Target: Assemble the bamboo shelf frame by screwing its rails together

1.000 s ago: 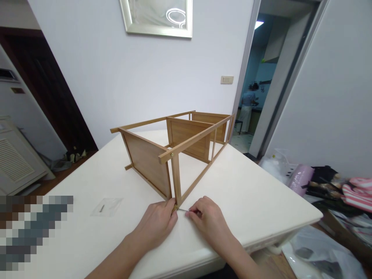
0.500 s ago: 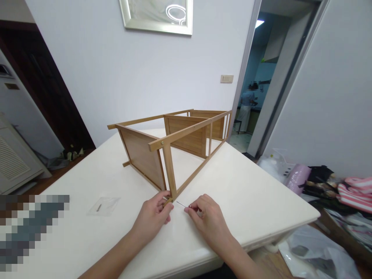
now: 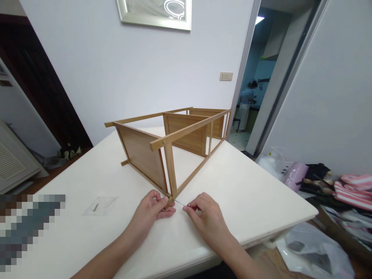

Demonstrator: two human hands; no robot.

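Observation:
A wooden shelf rack (image 3: 186, 135) lies on its side on the white table (image 3: 247, 186). My left hand (image 3: 154, 209) grips the end of its lower near leg, thumb on top and fingers beneath. Between the thumb and fingers of my right hand (image 3: 205, 215) is a thin metal rod (image 3: 180, 203), perhaps an Allen key; its far tip meets the leg end beside my left fingers. The part inside my right fingers is hidden. On the upper near leg a brass-coloured bolt head (image 3: 164, 142) shows.
A clear plastic bag (image 3: 100, 206) with a small metal piece lies left of my left hand. Bags and a pink roll (image 3: 295, 176) are piled on the right. A person (image 3: 246, 102) stands beyond the doorway.
The rod's tip has moved left to the leg end. My left thumb has shifted up onto the leg, with the fingers now underneath. The view has shifted slightly.

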